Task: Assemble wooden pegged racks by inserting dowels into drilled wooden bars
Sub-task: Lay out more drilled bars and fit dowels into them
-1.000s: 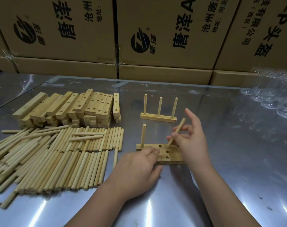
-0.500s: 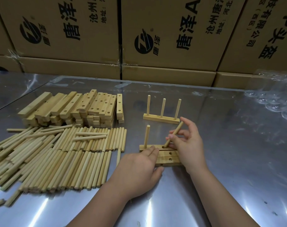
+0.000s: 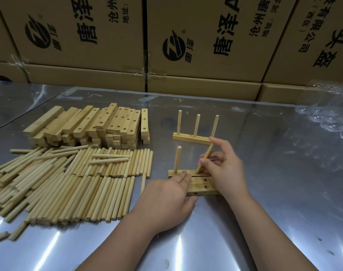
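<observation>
Head view. Pinching tilted dowel point(image 3: 205, 157) between thumb and fingertips of right hand point(image 3: 227, 169), lower end at middle hole of farthest drilled bar point(image 3: 171, 173). Resting left hand point(image 3: 166, 198) on near bars, fingers straight and pressed together, beside seated upright dowel point(image 3: 177, 159), on steel table point(image 3: 264, 192).

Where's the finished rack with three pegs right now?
In the head view, the finished rack stands upright on the metal table, just right of centre, directly beyond the right hand and to the right of the stack of drilled bars.
</observation>
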